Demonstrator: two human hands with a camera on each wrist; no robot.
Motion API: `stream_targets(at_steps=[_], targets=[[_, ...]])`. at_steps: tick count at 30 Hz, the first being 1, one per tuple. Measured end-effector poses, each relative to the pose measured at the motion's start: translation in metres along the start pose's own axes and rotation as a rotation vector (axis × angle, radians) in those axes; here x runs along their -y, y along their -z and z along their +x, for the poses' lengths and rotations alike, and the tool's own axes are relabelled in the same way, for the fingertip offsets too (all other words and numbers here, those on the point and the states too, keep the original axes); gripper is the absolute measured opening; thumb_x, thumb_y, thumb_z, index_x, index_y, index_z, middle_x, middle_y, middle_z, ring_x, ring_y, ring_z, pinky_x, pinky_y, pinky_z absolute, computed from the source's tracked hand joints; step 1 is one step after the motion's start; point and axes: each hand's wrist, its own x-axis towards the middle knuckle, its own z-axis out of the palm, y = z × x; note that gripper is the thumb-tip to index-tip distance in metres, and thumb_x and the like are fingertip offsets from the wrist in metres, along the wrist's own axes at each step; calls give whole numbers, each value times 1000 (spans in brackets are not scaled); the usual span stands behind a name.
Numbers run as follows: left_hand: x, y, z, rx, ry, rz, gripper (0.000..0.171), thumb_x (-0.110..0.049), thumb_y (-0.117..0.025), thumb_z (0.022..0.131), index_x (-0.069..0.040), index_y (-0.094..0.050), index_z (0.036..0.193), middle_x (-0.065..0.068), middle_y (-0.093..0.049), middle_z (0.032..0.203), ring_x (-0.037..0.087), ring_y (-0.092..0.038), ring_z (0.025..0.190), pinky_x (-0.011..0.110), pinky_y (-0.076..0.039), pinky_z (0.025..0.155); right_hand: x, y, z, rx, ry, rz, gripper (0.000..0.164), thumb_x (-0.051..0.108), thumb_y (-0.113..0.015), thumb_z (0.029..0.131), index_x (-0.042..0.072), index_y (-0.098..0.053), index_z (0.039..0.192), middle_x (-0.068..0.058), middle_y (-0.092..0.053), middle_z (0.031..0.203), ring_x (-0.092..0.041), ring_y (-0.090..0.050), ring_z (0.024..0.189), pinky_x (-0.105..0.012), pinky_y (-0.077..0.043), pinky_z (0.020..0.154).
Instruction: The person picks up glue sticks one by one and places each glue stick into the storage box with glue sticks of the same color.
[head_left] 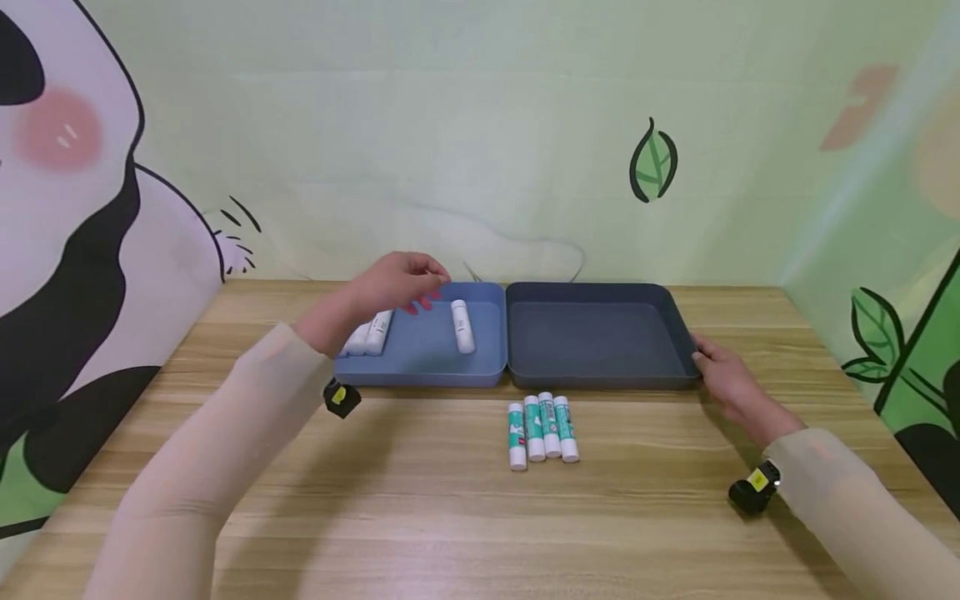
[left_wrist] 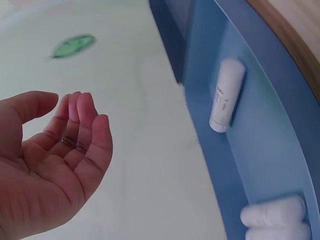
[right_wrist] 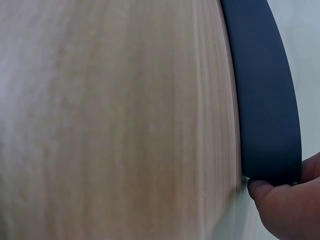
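My left hand hovers over the back of the blue tray, its fingers loosely bent and holding nothing; the palm shows in the left wrist view. Below and to the right of it, a white tube with small print lies by itself in that tray. Several more white tubes lie side by side at the tray's left end, partly hidden by my left arm. At the far right, my right hand grips the dark grey tray at its right side, with the thumb low at the front corner.
Several glue sticks with green-and-white labels lie in a row on the wooden table, in front of the trays. Both trays stand side by side near the back wall, which carries a printed leaf and panda.
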Motion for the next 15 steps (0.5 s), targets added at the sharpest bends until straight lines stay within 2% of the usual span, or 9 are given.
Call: stream_targets(at_steps=[2,3,6,9,15], targets=[[-5,-3,-7,3,-28,-33,31,-21,-48,107,-4,-61,129,13,-64,115,28,-65,103,33,-57,89,0,-1,0,1,3,19,54,15,-15,112,-1,-1,161,-31,-4,168,-43,-30,150,-49,-29,126],[-8,-5,-11,4,-40,-48,30,-22,-48,107,-5,-61,128,12,-65,114,28,-65,103,35,-58,91,1,-1,0,5,4,42,54,15,-14,112,-1,0,161,-30,-2,168,-43,-11,156,-53,-20,129],[-19,-10,-24,4,-81,-87,28,-21,-50,107,-6,-61,127,11,-66,110,24,-65,99,36,-58,91,1,-2,2,0,10,69,54,14,-13,111,-1,-1,161,-31,-5,168,-44,-13,155,-55,-18,129],[-26,-16,-36,9,-108,-124,28,-20,-50,107,-7,-60,130,11,-66,110,20,-64,94,35,-59,89,1,-2,3,-6,7,59,54,15,-13,111,-1,-1,161,-31,-8,167,-44,-17,154,-51,-23,129],[-27,-30,-57,51,-99,-196,34,-17,-48,107,-6,-54,139,15,-65,121,22,-65,100,34,-60,89,1,-2,1,-4,2,43,54,15,-13,111,-1,-1,161,-32,-9,167,-44,-18,154,-51,-26,128]])
